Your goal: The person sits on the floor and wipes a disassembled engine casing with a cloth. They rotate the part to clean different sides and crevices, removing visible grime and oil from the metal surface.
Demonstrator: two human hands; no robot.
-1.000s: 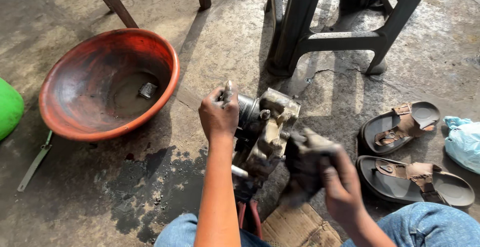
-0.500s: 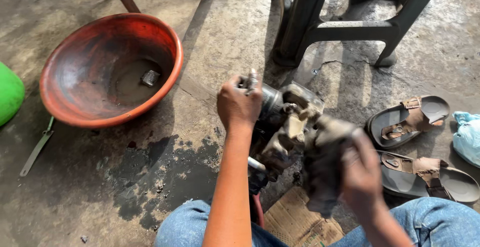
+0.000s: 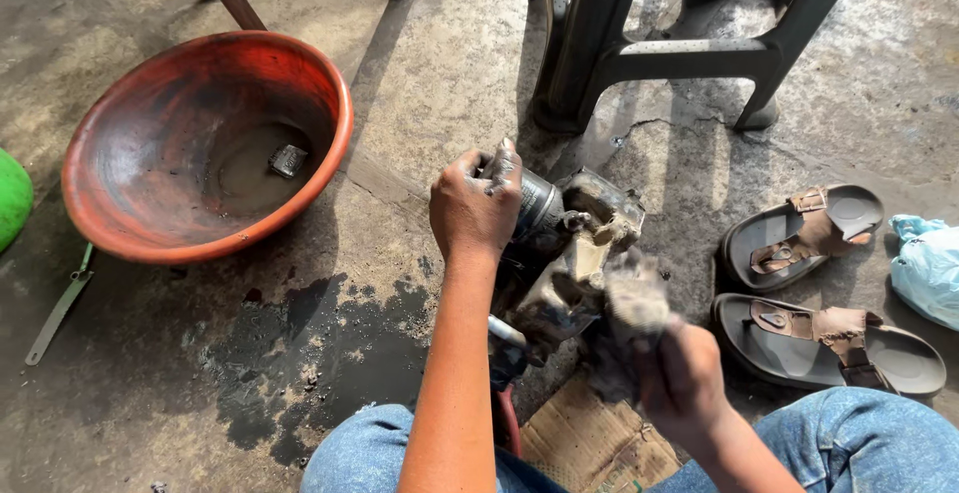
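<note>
Between the knees, low over the stained floor (image 3: 250,373), a grimy metal engine part (image 3: 569,253) is gripped: its round cylinder end is closed on from above by the left hand (image 3: 475,203), while a dirty rag (image 3: 629,303) is clenched in the right hand (image 3: 684,383) and pressed to its side. Judged by its cast body, the part is heavy, stiff and oily-slick, best held at the cylinder and the housing. One orange basin (image 3: 200,243), two sandals (image 3: 799,228) and one cardboard scrap (image 3: 589,443) are counted nearby.
</note>
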